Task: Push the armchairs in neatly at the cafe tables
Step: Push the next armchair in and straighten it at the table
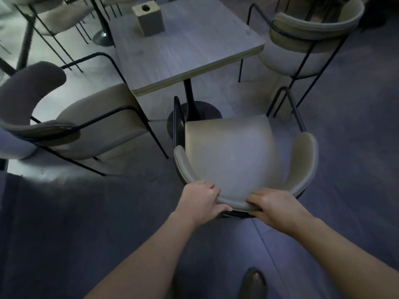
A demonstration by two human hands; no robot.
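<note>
A beige armchair [233,152] with a curved backrest and black metal frame stands in front of me, its seat facing the square wooden cafe table [190,48]. The seat's front edge sits just short of the table's near edge, close to the black pedestal base [207,111]. My left hand [201,200] grips the backrest rim on the left. My right hand [275,207] grips the same rim on the right.
Another armchair [92,124] stands at the table's left side, and a third [306,39] at its right. A block-shaped holder [150,18] sits on the table. More chairs and a table base fill the far left. My shoe [253,283] shows below.
</note>
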